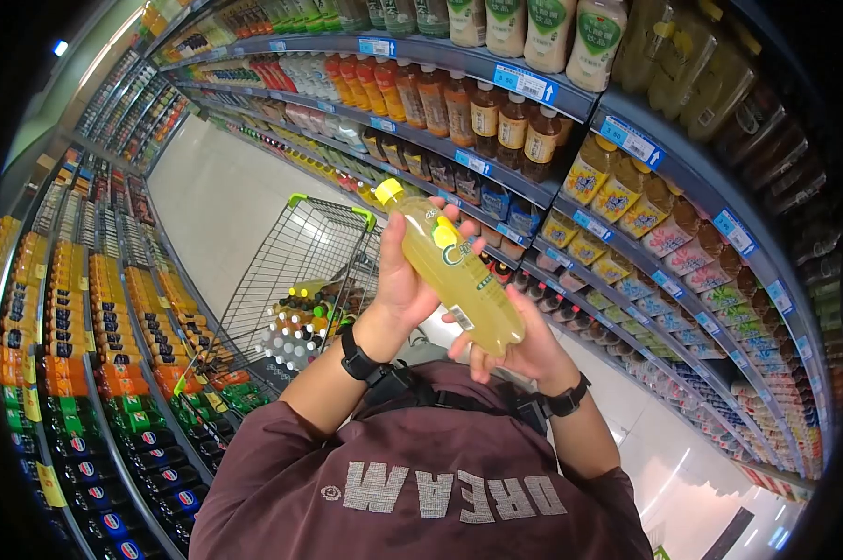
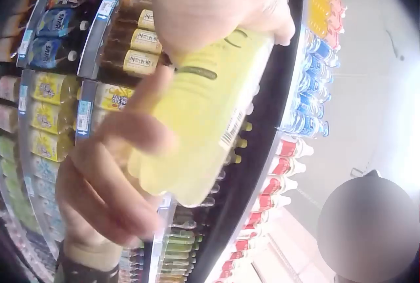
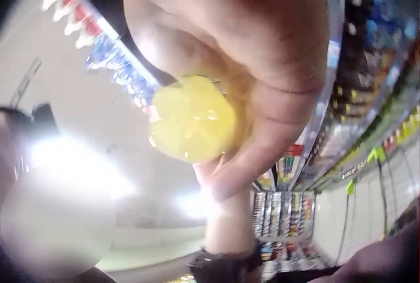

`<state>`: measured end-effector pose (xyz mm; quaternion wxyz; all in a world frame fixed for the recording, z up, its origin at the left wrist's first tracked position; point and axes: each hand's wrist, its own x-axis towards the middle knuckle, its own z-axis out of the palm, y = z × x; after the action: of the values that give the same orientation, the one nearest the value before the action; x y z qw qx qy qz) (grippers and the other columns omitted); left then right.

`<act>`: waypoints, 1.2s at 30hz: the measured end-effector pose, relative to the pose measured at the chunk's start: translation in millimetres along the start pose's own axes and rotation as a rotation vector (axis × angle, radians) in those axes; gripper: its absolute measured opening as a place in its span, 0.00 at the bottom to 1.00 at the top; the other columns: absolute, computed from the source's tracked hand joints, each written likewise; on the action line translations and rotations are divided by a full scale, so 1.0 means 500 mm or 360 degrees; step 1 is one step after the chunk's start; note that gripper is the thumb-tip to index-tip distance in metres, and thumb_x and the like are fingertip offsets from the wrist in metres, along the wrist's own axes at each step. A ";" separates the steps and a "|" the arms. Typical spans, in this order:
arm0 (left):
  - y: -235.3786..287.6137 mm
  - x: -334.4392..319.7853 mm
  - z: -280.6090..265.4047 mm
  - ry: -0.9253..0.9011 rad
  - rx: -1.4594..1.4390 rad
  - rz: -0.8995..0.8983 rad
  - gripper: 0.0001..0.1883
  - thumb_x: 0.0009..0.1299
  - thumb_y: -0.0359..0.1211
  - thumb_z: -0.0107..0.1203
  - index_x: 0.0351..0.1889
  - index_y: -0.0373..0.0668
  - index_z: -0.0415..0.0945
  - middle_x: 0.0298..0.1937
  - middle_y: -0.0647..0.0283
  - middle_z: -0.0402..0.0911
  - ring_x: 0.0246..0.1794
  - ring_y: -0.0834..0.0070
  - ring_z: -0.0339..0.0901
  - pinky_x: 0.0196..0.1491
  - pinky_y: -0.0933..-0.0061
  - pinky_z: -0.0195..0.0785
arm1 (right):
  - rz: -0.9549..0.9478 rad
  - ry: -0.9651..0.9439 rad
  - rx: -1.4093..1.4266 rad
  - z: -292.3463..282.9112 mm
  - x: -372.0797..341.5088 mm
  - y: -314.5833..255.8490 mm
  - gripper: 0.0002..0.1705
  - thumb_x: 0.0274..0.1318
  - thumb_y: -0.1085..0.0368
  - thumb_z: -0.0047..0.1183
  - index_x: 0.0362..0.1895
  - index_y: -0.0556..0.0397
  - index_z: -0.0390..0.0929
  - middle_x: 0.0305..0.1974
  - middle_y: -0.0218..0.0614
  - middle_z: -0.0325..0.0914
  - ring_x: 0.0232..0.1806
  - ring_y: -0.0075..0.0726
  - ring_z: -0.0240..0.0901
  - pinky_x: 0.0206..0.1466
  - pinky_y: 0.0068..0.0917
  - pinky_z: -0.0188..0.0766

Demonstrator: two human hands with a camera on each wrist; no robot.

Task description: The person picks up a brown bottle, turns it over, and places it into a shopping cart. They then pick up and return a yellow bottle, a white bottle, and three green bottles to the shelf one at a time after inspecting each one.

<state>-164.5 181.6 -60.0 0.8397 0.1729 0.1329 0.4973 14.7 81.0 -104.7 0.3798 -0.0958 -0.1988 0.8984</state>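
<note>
A bottle of pale yellow drink (image 1: 459,280) with a yellow cap is tilted in front of the chest, its lemon label facing up. My left hand (image 1: 405,285) grips it round the upper and middle part; in the left wrist view this hand (image 2: 216,7) covers the bottle's (image 2: 203,119) upper end. Around the lower end are the curled fingers of my right hand (image 1: 524,336), also seen in the left wrist view (image 2: 115,171). In the right wrist view, the rounded yellow base (image 3: 193,122) shows beneath my right hand (image 3: 249,53).
A wire shopping cart (image 1: 295,243) with green corners stands ahead to the left, with several bottles (image 1: 300,327) inside. Drink shelves (image 1: 533,84) run along the right, and rows of bottles (image 1: 113,373) line the left. Pale floor (image 1: 211,177) lies between them.
</note>
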 end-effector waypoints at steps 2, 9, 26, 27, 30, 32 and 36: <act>0.013 0.004 0.004 0.0106 0.0234 0.0066 0.33 0.71 0.60 0.60 0.61 0.46 0.69 0.53 0.62 0.79 0.54 0.65 0.79 0.64 0.52 0.71 | 0.0025 0.0304 -0.0254 0.003 0.002 0.003 0.44 0.75 0.32 0.31 0.76 0.55 0.57 0.56 0.60 0.78 0.40 0.49 0.86 0.41 0.35 0.85; 0.030 0.021 -0.010 0.0443 0.0632 0.0064 0.32 0.74 0.62 0.53 0.58 0.42 0.70 0.52 0.59 0.79 0.53 0.64 0.79 0.60 0.56 0.73 | -0.0791 0.0877 -0.2165 0.055 0.029 0.011 0.36 0.68 0.60 0.58 0.74 0.55 0.58 0.53 0.44 0.78 0.45 0.36 0.84 0.50 0.29 0.78; 0.225 0.005 -0.245 0.0518 0.1178 -0.0318 0.28 0.76 0.51 0.57 0.65 0.44 0.70 0.58 0.60 0.80 0.57 0.68 0.81 0.44 0.63 0.86 | 0.0102 0.1077 -0.1133 -0.118 0.160 -0.009 0.31 0.77 0.41 0.41 0.67 0.52 0.69 0.45 0.44 0.82 0.34 0.36 0.84 0.41 0.37 0.82; 0.247 -0.002 -0.270 0.0548 0.1161 -0.0294 0.28 0.76 0.51 0.57 0.65 0.44 0.70 0.58 0.60 0.80 0.57 0.68 0.81 0.44 0.63 0.86 | 0.0116 0.1277 -0.1574 -0.172 0.162 0.003 0.30 0.74 0.43 0.46 0.67 0.51 0.70 0.45 0.47 0.83 0.36 0.41 0.85 0.43 0.40 0.81; 0.314 -0.002 -0.403 0.0902 0.1119 -0.0113 0.26 0.72 0.46 0.65 0.63 0.45 0.72 0.57 0.62 0.80 0.57 0.69 0.80 0.47 0.61 0.84 | 0.0158 0.1490 -0.2911 -0.384 0.110 0.063 0.33 0.68 0.44 0.55 0.67 0.52 0.70 0.44 0.54 0.84 0.43 0.56 0.84 0.51 0.47 0.77; 0.394 -0.009 -0.562 0.1095 0.0934 0.0115 0.25 0.69 0.43 0.69 0.59 0.45 0.74 0.57 0.63 0.80 0.58 0.69 0.78 0.51 0.59 0.81 | 0.0454 0.1592 -0.3036 -0.487 0.040 0.116 0.29 0.66 0.46 0.57 0.60 0.54 0.72 0.39 0.49 0.84 0.40 0.50 0.85 0.47 0.42 0.76; 0.574 -0.047 -0.757 0.1659 0.0935 0.0284 0.23 0.67 0.43 0.70 0.56 0.48 0.76 0.56 0.64 0.80 0.59 0.66 0.75 0.49 0.58 0.80 | 0.1006 0.1868 -0.2025 -0.615 -0.116 0.258 0.29 0.66 0.44 0.57 0.55 0.56 0.76 0.36 0.52 0.83 0.35 0.49 0.84 0.42 0.44 0.78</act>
<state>-551.7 348.9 -280.1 0.5361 0.1418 0.6435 0.5275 70.9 44.9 -436.5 0.0322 -0.7768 -0.3954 0.4891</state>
